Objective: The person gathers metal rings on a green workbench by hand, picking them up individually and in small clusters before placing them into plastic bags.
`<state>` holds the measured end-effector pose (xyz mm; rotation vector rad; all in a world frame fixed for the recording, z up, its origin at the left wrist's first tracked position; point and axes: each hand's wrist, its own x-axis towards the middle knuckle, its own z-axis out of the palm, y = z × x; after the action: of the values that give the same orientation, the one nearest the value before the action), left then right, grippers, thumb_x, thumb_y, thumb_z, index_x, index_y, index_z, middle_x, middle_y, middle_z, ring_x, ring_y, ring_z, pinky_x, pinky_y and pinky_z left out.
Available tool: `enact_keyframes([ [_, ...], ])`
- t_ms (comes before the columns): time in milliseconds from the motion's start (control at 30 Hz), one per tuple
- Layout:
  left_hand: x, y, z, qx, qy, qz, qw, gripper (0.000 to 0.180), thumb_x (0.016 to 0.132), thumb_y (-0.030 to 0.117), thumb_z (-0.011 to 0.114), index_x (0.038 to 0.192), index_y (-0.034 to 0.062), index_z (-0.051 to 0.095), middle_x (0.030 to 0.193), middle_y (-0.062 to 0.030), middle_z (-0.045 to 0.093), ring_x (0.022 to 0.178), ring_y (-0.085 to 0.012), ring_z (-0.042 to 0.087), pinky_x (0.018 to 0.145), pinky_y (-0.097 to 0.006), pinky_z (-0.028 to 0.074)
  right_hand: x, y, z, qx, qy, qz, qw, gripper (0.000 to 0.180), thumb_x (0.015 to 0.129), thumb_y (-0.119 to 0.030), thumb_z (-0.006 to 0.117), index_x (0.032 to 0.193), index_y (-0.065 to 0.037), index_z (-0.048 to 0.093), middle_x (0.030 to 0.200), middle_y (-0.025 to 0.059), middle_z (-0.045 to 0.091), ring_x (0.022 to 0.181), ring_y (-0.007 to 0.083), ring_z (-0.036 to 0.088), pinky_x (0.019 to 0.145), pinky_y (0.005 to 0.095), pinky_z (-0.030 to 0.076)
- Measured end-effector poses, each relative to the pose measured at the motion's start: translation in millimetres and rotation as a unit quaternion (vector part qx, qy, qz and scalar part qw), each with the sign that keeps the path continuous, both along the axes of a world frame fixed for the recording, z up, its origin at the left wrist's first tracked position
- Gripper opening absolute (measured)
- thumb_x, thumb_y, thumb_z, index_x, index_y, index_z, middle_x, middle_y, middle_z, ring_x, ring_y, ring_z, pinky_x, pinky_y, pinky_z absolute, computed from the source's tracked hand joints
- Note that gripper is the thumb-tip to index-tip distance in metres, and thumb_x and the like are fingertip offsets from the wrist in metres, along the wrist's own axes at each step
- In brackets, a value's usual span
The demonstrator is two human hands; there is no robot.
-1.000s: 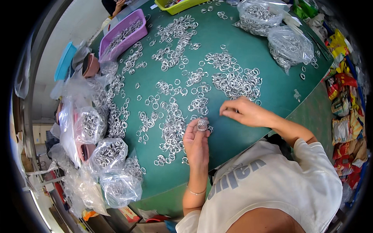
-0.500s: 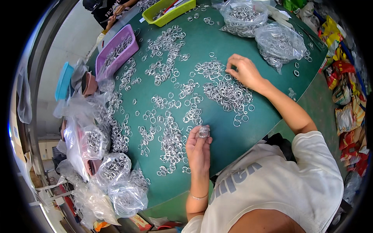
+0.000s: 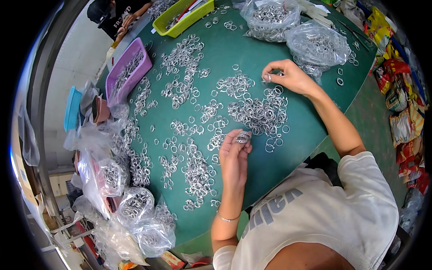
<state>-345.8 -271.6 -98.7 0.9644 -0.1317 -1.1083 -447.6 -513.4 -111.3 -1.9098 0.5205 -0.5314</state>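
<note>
A purple bin [image 3: 142,71] sat toward the left on the green tabletop [image 3: 290,148]. The left hand [image 3: 235,147] pinched a bunch of shiny, round rings [image 3: 243,137]. Then came a messy pile of silver rings [image 3: 260,115]. Above it, the right hand [image 3: 291,76] curled, pinching a small shiny ring [image 3: 268,77].

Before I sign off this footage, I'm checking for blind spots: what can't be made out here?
In the head view:
- How many silver rings the left hand holds: small, overlapping, partly covered by fingertips.
- The right hand's ring count: partly covered by its grip.
- The lime bin's far part: cut off by the top edge.
- The co-worker's hands' contents: too small.
</note>
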Motion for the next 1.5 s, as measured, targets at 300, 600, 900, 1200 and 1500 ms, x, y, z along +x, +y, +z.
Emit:
enact_keyframes([
  [300, 2.2, -9.0, -26.0, -0.002, -0.042, 0.038, 0.998, 0.021, 0.081, -0.001, 0.051, 0.102, -0.0011, 0.051, 0.089, -0.0102, 0.06, 0.069, -0.0102, 0.05, 0.063, -0.023, 0.041, -14.9, 7.0, 15.0, -0.1, 0.102, 0.0, 0.99, 0.015, 0.073, -0.009, 0.058, 0.086, -0.002, 0.063, 0.08, 0.0123, 0.063, 0.074, 0.0263, 0.06, 0.069, 0.0353, 0.046],
  [600, 8.0, -1.2, -39.4, -0.058, -0.076, 0.089, 0.991, 0.024, 0.08, 0.002, 0.047, 0.103, -0.0022, 0.051, 0.093, -0.0161, 0.058, 0.072, -0.0146, 0.049, 0.068, -0.027, 0.041, 4.6, 37.0, 3.9, -0.314, 0.249, 0.006, 0.916, 0.011, 0.075, -0.008, 0.061, 0.084, -0.002, 0.059, 0.085, 0.013, 0.058, 0.076, 0.0341, 0.058, 0.064, 0.0437, 0.045],
  [900, 7.5, 1.0, -34.5, -0.063, -0.095, 0.105, 0.988, 0.025, 0.078, 0.002, 0.046, 0.103, -0.0031, 0.05, 0.094, -0.0163, 0.057, 0.072, -0.0143, 0.048, 0.067, -0.026, 0.041, -11.6, 9.2, 12.1, -0.02, 0.063, 0.008, 0.998, 0.016, 0.075, -0.004, 0.059, 0.091, -0.003, 0.058, 0.078, 0.0025, 0.056, 0.069, 0.0131, 0.052, 0.06, 0.0286, 0.041],
  [1200, 7.8, 1.4, -35.4, -0.087, -0.072, 0.109, 0.988, 0.022, 0.08, 0.0, 0.049, 0.102, -0.0028, 0.051, 0.092, -0.0144, 0.058, 0.071, -0.0127, 0.048, 0.066, -0.025, 0.04, -38.3, 2.9, 3.0, -0.088, 0.186, -0.008, 0.979, 0.016, 0.074, -0.004, 0.06, 0.09, 0.001, 0.059, 0.075, 0.0085, 0.058, 0.07, 0.0183, 0.055, 0.065, 0.0319, 0.043],
  [1500, 7.6, 2.1, -34.5, -0.07, -0.085, 0.107, 0.988, 0.028, 0.078, -0.001, 0.042, 0.104, -0.0043, 0.05, 0.093, -0.0173, 0.056, 0.072, -0.015, 0.047, 0.068, -0.028, 0.041, -36.7, 13.6, -2.2, -0.138, 0.18, -0.035, 0.973, 0.013, 0.072, -0.002, 0.06, 0.085, -0.001, 0.058, 0.078, 0.0119, 0.057, 0.074, 0.0272, 0.056, 0.068, 0.036, 0.044],
])
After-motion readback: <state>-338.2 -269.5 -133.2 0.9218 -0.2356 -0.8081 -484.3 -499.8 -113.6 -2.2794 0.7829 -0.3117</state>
